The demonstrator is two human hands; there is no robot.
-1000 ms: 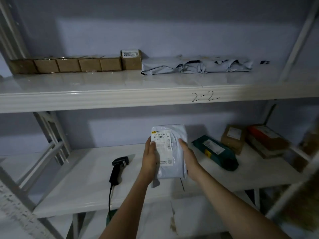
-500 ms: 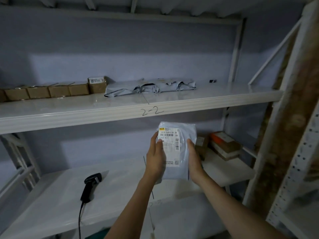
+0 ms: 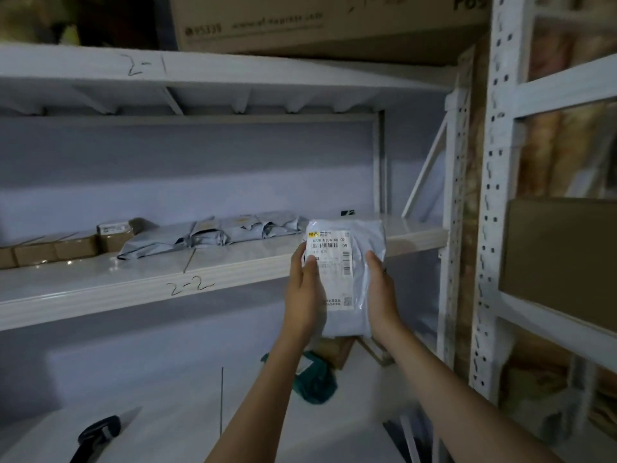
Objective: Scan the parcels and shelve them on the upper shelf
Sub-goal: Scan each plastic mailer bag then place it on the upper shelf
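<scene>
I hold a grey poly-bag parcel [image 3: 357, 262] upright with its white barcode label facing me. My left hand [image 3: 303, 295] grips its left edge and my right hand [image 3: 380, 295] grips its right edge. The parcel's top is level with the front lip of the upper shelf [image 3: 133, 285], marked "2-2", at the shelf's right part. Several grey bags [image 3: 213, 233] and a row of small brown boxes [image 3: 56, 247] lie on that shelf to the left. The black scanner [image 3: 96, 436] lies on the lower shelf at the bottom left.
A dark green parcel [image 3: 314, 382] and brown boxes [image 3: 337, 349] sit on the lower shelf below my hands. White perforated uprights [image 3: 490, 208] stand to the right. A large carton [image 3: 300, 21] rests on the top shelf marked "2-1".
Both hands have raised the parcel from over the lower shelf up to the edge of the upper shelf. My view has tilted up and swung right.
</scene>
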